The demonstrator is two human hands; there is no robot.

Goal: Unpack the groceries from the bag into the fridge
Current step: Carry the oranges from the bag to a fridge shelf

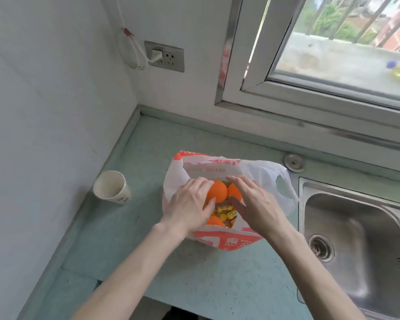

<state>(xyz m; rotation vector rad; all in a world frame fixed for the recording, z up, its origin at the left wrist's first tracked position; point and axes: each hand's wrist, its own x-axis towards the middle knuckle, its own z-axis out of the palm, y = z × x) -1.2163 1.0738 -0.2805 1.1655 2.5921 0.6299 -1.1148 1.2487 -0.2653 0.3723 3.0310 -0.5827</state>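
Observation:
A white and red plastic grocery bag (259, 174) stands open on the pale green counter (217, 273). Inside it I see three oranges and several small yellow wrapped sweets (226, 214). My left hand (187, 209) is inside the bag's mouth, its fingers and thumb wrapped around the largest orange (217, 191). My right hand (256, 204) reaches in beside it, fingers spread over a second orange (234, 192) and touching it; a firm grip is not visible. A third orange (214, 221) lies lower in the bag, partly hidden by my left hand. The fridge is out of view.
A white paper cup (112, 187) stands to the left of the bag. A steel sink (356, 239) takes up the right side, with a round metal cap (293, 162) behind it. A wall socket with a plugged-in white cable (164, 57) and a window (344, 42) are above.

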